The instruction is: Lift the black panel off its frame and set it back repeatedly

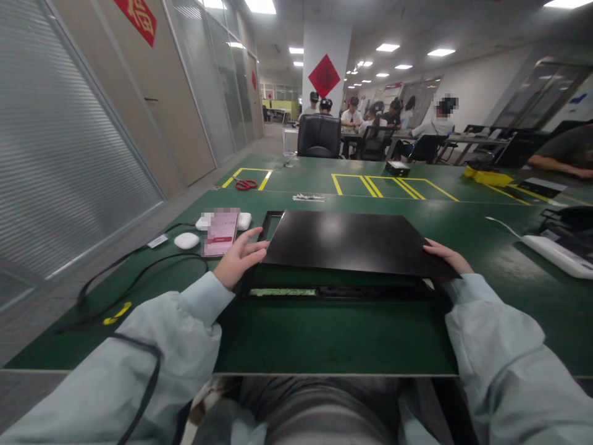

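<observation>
A thin, glossy black panel (340, 241) is in front of me, tilted over a black rectangular frame (267, 224) on the green table. My left hand (239, 258) is at the panel's left edge, its fingertips against it and the index finger stretched out. On the opposite side, my right hand (447, 258) grips the right edge, with the fingers on top and the thumb hidden. Below the panel's near edge, the frame's front side shows a green circuit strip (282, 292). The panel covers most of the frame's inside.
A phone (221, 233), a white earbud case (186, 241) and black cables lie to the left. Red-handled scissors (245, 184) rest farther back. A white power strip (558, 254) is on the right. An office chair (319, 136) stands beyond the table, with several people behind.
</observation>
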Available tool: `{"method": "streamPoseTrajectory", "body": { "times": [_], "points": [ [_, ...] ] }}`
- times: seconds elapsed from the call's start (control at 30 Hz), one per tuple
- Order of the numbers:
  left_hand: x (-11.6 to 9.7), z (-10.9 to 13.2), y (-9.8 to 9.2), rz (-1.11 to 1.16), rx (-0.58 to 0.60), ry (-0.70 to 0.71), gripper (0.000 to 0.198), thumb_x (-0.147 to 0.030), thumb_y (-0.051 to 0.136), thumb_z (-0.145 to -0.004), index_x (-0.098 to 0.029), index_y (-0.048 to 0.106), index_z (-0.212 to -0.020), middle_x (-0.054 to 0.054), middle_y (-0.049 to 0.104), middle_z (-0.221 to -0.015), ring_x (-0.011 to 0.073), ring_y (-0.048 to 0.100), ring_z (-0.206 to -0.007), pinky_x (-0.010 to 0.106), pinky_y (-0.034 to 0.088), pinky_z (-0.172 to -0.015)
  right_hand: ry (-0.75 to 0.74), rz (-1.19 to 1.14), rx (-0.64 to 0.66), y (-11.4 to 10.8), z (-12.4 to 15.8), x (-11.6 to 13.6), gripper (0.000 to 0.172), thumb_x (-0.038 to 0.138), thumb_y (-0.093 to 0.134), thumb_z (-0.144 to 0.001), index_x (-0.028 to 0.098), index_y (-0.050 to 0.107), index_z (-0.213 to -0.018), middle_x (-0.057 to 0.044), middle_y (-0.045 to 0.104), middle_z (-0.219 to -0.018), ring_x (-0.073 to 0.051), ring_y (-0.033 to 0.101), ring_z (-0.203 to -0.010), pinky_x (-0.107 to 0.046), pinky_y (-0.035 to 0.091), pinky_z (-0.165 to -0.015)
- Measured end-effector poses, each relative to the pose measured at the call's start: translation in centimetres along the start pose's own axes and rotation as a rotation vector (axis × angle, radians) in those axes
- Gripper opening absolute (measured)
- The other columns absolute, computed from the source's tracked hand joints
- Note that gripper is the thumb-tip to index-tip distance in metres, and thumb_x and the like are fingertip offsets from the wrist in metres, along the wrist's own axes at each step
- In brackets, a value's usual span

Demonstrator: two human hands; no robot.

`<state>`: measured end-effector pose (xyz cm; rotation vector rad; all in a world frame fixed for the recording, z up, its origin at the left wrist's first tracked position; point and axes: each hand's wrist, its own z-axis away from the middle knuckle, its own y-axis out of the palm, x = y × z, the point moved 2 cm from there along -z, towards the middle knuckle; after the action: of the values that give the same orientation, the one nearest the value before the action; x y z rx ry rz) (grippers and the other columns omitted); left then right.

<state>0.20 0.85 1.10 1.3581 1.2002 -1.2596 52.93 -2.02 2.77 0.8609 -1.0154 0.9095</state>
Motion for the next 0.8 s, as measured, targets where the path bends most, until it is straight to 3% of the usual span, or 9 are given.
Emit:
{"method": "streamPoseTrajectory", "body": {
  "times": [0.17,0.37,0.43,0.6,0.8],
  "points": [
    [-1.2,0.4,0.3,0.182,-0.238,0.033,0.072,-0.042,0.106,-0.062,-0.021,0.071,-0.121,0.009,0.090,-0.091,0.0365,0.088,-0.111,0.053,0.062,-0.113,-0.054,0.023,0.010,0.5,1.1,0.0,0.042,0.010,0.078,-0.077,0.032,0.085,-0.112,-0.003,0.091,-0.107,-0.033,0.089,-0.101,-0.037,0.076,-0.078],
    [-1.6,-0.1,-0.5,0.230,-0.424,-0.071,0.041,-0.033,0.095,-0.069,-0.019,0.074,-0.101,0.006,0.084,-0.074,0.0307,0.088,-0.086,0.037,0.066,-0.082,-0.106,-0.010,0.021,0.5,0.5,0.2,0.040,0.014,0.082,-0.073,0.030,0.084,-0.110,-0.005,0.090,-0.110,-0.035,0.088,-0.111,-0.039,0.076,-0.084],
    [-1.7,-0.1,-0.5,0.239,-0.465,-0.083,0.040,-0.026,0.096,-0.066,-0.019,0.073,-0.098,0.005,0.083,-0.072,0.0267,0.086,-0.078,0.032,0.064,-0.075,-0.086,-0.023,0.009,0.4,0.1,0.3,0.036,0.014,0.081,-0.073,0.030,0.083,-0.106,-0.005,0.090,-0.107,-0.035,0.088,-0.111,-0.039,0.075,-0.084],
    [-1.9,-0.1,0.0,0.334,-0.469,-0.031,0.059,-0.009,0.100,-0.050,-0.019,0.071,-0.100,0.002,0.084,-0.077,0.0205,0.081,-0.069,0.029,0.065,-0.071,0.001,-0.069,0.045,2.0,0.7,0.5,0.041,0.013,0.075,-0.069,0.033,0.080,-0.105,-0.005,0.089,-0.104,-0.036,0.086,-0.114,-0.044,0.074,-0.083],
    [-1.8,-0.5,-0.4,0.384,-0.525,0.002,0.063,-0.008,0.103,-0.050,-0.020,0.071,-0.103,0.000,0.081,-0.079,0.0201,0.081,-0.073,0.031,0.067,-0.077,-0.046,-0.114,0.053,4.0,2.5,0.9,0.038,0.018,0.073,-0.063,0.032,0.076,-0.098,-0.008,0.089,-0.101,-0.038,0.084,-0.119,-0.047,0.073,-0.091]
  ]
}}
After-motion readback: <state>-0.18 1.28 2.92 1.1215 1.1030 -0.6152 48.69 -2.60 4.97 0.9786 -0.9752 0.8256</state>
